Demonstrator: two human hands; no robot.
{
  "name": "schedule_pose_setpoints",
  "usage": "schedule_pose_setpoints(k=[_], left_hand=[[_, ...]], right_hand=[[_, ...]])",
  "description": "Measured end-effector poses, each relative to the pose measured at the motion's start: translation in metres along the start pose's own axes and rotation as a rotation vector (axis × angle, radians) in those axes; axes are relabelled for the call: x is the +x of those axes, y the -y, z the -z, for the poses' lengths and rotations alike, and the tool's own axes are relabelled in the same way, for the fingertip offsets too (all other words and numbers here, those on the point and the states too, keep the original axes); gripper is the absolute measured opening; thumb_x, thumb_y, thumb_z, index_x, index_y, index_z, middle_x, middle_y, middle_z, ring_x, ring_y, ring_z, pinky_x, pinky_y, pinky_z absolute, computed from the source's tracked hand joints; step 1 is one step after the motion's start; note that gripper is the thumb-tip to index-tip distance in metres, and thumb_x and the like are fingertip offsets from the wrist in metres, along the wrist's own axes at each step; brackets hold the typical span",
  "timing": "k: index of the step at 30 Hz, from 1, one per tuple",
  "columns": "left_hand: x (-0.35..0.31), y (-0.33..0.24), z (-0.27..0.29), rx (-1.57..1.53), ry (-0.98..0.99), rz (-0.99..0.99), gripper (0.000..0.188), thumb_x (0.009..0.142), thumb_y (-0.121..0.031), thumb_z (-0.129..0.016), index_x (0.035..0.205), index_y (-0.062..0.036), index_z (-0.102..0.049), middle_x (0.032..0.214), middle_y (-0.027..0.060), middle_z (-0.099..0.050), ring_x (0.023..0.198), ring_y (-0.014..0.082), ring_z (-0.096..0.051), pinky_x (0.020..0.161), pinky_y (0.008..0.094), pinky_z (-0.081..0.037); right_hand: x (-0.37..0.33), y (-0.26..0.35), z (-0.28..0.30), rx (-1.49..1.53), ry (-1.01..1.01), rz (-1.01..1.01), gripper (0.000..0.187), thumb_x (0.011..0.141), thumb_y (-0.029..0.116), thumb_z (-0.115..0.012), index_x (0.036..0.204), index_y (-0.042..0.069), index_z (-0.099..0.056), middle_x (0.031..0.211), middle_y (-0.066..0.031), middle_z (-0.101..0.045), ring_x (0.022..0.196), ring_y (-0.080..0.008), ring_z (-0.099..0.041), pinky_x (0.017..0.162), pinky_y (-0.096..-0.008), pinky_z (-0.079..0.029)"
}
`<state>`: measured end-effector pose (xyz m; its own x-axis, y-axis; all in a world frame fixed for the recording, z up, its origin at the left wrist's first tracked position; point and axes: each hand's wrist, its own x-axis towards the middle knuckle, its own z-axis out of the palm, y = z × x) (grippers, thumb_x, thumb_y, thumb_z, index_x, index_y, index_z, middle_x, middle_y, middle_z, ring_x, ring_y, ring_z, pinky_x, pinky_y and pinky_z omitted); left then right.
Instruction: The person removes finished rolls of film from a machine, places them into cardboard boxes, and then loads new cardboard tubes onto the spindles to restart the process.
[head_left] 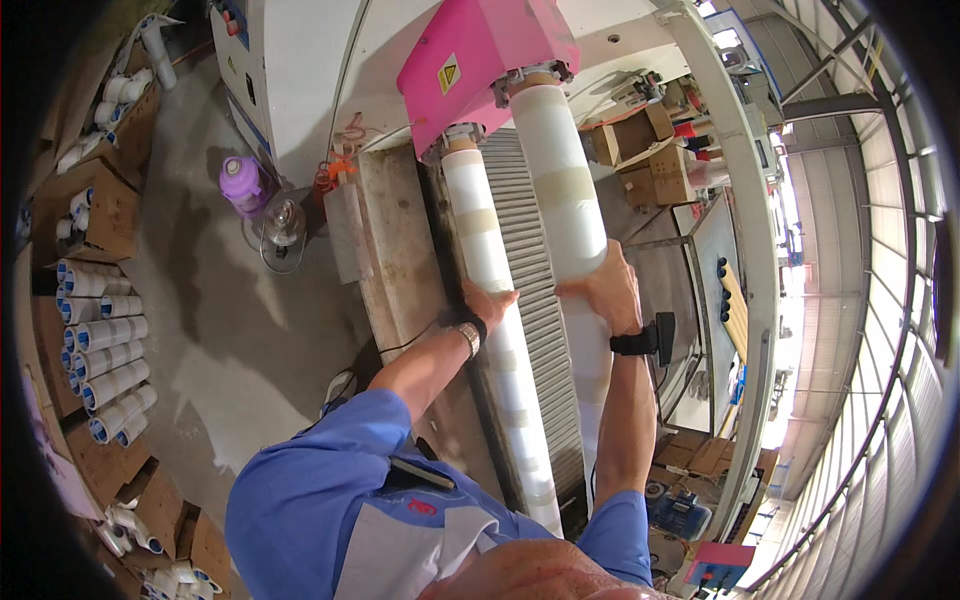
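Two long white rolls with beige bands run side by side down a machine. My left hand [488, 303] is wrapped round the thin roll [482, 235], its thumb pointing across toward the other one. My right hand [607, 287] grips the thick roll [555, 150], with the thumb along its left side and the other fingers partly hidden round the right. At their far ends, both rolls sit in metal holders [460, 138] under a pink cover [470, 60]. Between and beneath them lies a ribbed metal bed [530, 300].
Several short white rolls [110, 340] are stacked at the left near cardboard boxes [110, 210]. A purple jug [240, 182] stands on the floor beside a round wire-framed object [285, 225]. A pale machine beam [752, 250] curves along the right, with an open carton [635, 135] behind the thick roll.
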<state>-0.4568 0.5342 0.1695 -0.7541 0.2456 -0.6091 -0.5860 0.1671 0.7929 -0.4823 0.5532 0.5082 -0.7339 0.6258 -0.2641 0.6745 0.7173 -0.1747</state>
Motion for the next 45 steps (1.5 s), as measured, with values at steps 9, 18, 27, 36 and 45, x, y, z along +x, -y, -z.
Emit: schedule_pose_setpoints(k=[9,18,27,36,45], left_hand=[[-0.002,0.007,-0.002,-0.076,-0.005,-0.094,0.088,0.072,-0.026,-0.089,0.127,0.0026,-0.026,0.12,0.0252,-0.057,0.104,0.0308,-0.063,0.089,0.0407,-0.056],[-0.009,-0.013,0.01,-0.051,0.048,0.085,0.097,0.069,-0.033,-0.091,0.133,0.0024,-0.027,0.124,0.0275,-0.058,0.109,0.0372,-0.063,0.093,0.0429,-0.057],[-0.001,-0.005,0.011,-0.088,0.132,0.053,0.093,0.073,-0.04,-0.087,0.131,0.0001,-0.028,0.127,0.0267,-0.057,0.111,0.0364,-0.063,0.097,0.0426,-0.053],[-0.032,-0.034,0.036,0.07,0.09,0.05,0.081,0.075,-0.039,-0.086,0.12,-0.0019,-0.031,0.125,0.0269,-0.057,0.109,0.0363,-0.064,0.094,0.0428,-0.055],[-0.037,0.071,0.082,0.431,0.466,-0.077,0.097,0.091,-0.068,-0.05,0.152,0.0044,-0.026,0.159,0.024,-0.026,0.144,0.0345,-0.032,0.119,0.0398,-0.024]], right_hand=[[-0.01,0.005,-0.001,0.045,-0.033,-0.034,0.084,0.052,0.026,-0.086,0.121,-0.004,-0.049,0.101,-0.0244,-0.069,0.097,-0.0388,-0.068,0.086,-0.0426,-0.054],[-0.012,0.003,-0.006,-0.094,-0.1,-0.019,0.084,0.052,0.028,-0.084,0.121,-0.004,-0.048,0.099,-0.0246,-0.069,0.095,-0.04,-0.068,0.084,-0.0428,-0.054],[-0.005,-0.001,0.0,-0.048,-0.067,0.025,0.086,0.05,0.029,-0.085,0.121,-0.005,-0.049,0.1,-0.0248,-0.07,0.098,-0.0408,-0.068,0.088,-0.0417,-0.054],[-0.006,-0.006,0.0,0.046,-0.012,0.057,0.087,0.05,0.032,-0.085,0.121,-0.004,-0.051,0.107,-0.0257,-0.068,0.103,-0.0399,-0.066,0.089,-0.0417,-0.053],[-0.039,-0.028,-0.056,-0.42,-0.791,0.4,0.07,0.07,0.025,-0.074,0.133,0.006,-0.049,0.132,-0.0182,-0.052,0.119,-0.0383,-0.055,0.103,-0.0473,-0.043]])
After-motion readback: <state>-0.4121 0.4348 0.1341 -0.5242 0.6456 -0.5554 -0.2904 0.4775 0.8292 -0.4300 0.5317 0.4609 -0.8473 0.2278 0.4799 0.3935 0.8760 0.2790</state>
